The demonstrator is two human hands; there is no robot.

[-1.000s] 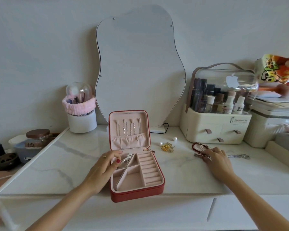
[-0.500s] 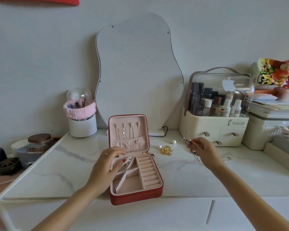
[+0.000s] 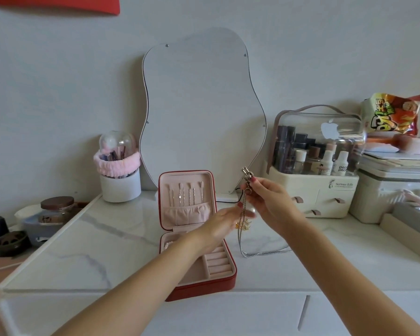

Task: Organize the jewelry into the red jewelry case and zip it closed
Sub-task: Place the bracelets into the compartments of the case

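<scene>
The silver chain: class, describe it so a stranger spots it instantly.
Start at the wavy white mirror, then drop to the open red jewelry case. Just right of it, the right hand pinches a thin silver chain, the only piece dangling; its loop trails onto the marble tabletop.

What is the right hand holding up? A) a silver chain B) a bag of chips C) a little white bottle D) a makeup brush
A: the right hand pinches the top of a silver chain, which hangs down beside the open red jewelry case and trails onto the marble top.
</scene>
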